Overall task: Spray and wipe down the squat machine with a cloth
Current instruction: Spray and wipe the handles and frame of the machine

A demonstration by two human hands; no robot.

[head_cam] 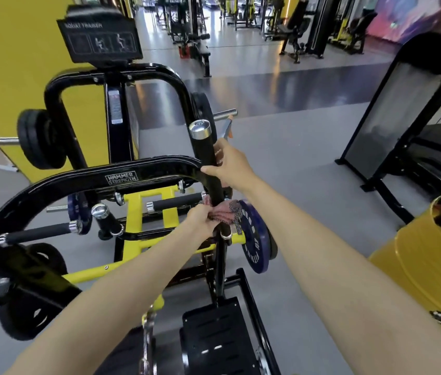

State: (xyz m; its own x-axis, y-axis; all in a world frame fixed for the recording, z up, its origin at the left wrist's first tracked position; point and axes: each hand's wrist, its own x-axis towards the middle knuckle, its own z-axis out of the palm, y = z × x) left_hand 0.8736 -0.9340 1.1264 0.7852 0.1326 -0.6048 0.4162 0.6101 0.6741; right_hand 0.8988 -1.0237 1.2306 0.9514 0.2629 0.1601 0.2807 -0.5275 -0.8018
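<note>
the cloth [226, 213] is wrapped round the post [205, 148] low down and held there by the left grip [201, 219], for wiping; the post is steadied above by the right grip [231, 166], closed round it (a sprayer [227, 128] seems tucked behind).

On the squat machine [121, 177] stands a black upright bar [208, 147] with a chrome cap. The left hand [200, 220] grips a pink patterned cloth [226, 213] that is wrapped around the low part of this bar. The right hand [232, 166] holds the same bar higher, with the thumb across its front. A blue and orange thing [227, 127] shows just behind this hand; what it is I cannot tell. A blue weight plate [254, 239] hangs just beside the cloth.
</note>
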